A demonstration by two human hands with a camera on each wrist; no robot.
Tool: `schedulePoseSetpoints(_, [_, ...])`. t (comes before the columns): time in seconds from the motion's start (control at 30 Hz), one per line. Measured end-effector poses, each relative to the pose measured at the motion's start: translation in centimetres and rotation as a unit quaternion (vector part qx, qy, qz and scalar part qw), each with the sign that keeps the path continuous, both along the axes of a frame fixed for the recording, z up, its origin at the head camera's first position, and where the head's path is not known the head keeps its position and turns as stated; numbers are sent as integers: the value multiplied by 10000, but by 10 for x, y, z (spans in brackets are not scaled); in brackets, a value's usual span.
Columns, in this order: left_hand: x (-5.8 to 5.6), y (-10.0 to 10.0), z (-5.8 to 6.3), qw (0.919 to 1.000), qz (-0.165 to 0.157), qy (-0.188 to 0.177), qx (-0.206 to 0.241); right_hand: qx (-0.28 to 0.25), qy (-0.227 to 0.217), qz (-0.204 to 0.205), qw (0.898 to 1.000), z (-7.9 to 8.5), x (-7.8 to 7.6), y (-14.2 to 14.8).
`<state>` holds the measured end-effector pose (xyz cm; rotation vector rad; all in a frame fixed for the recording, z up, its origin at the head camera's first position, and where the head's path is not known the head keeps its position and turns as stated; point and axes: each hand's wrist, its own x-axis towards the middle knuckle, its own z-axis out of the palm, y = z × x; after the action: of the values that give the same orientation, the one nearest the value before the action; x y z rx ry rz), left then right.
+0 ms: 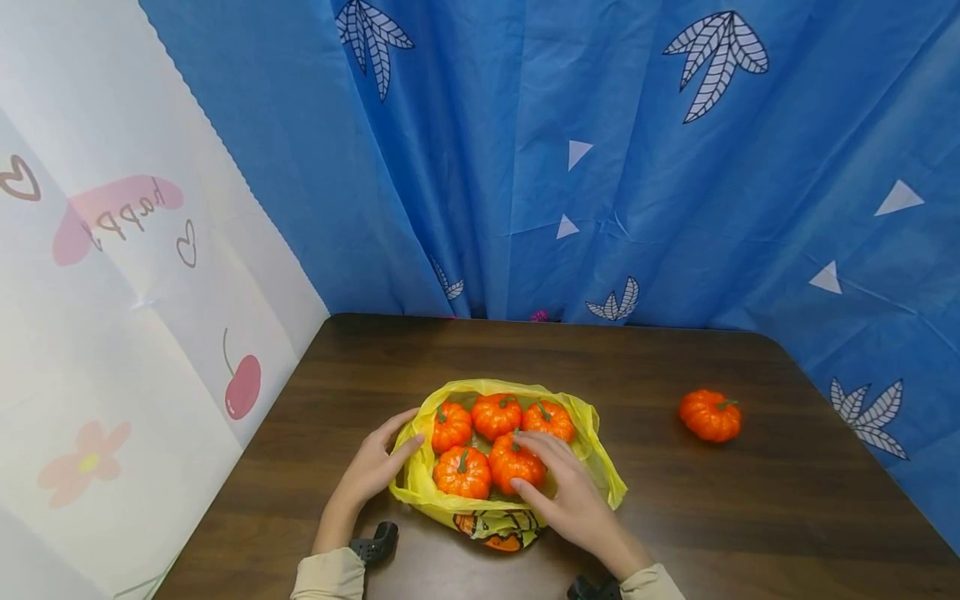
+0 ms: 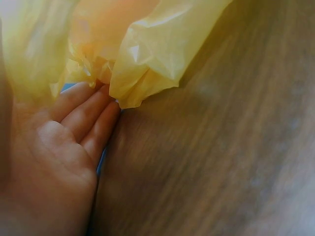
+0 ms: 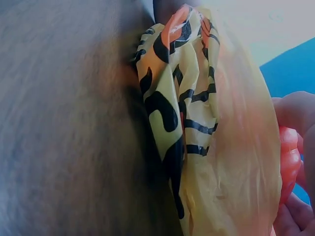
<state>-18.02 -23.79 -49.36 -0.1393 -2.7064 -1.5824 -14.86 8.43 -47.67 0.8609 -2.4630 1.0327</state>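
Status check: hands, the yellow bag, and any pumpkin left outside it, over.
Left hand open, flat against yellow bag. Right hand gripping front-right pumpkin inside the bag; five pumpkins in it. One loose pumpkin on table, right. Nothing in the way.

Dark wood table (image 1: 750,517), yellow bag (image 1: 442,500), loose pumpkin (image 1: 709,414)

A makeshift recording booth rather than a lived-in room; a dark wooden table (image 1: 675,517) hemmed in by a blue leaf-print curtain (image 1: 600,167) and a white sheet (image 1: 112,333) with hearts and cherries.
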Motion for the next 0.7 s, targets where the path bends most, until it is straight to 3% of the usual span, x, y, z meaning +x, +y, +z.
schedulePoseSetpoints(0.7, [0, 0, -2, 9999, -83, 97, 23, 449, -228, 118, 9987, -8, 2, -2])
